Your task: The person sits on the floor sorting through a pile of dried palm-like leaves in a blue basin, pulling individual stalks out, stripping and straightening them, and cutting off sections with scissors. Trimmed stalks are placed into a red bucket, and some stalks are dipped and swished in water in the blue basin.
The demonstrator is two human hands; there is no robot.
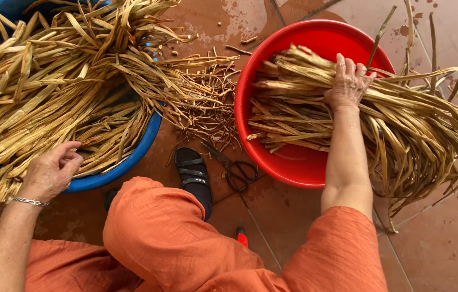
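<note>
My right hand [348, 84] lies palm down on a bundle of dried straw-coloured leaf strips [402, 124] that rests across a red basin [294, 167]. The strips hang over the basin's right rim onto the floor. My left hand [51, 173] pinches the near ends of another pile of dried strips [50, 81] heaped over a blue basin [126, 165] on the left. A metal bracelet circles my left wrist.
Black scissors [237, 172] lie on the wet brown tile floor between the basins, beside my black sandal [192, 170]. Short dry trimmings [210, 103] are scattered between the basins. My knees in orange cloth [175, 238] fill the foreground. A small red object [241, 236] peeks out by my knee.
</note>
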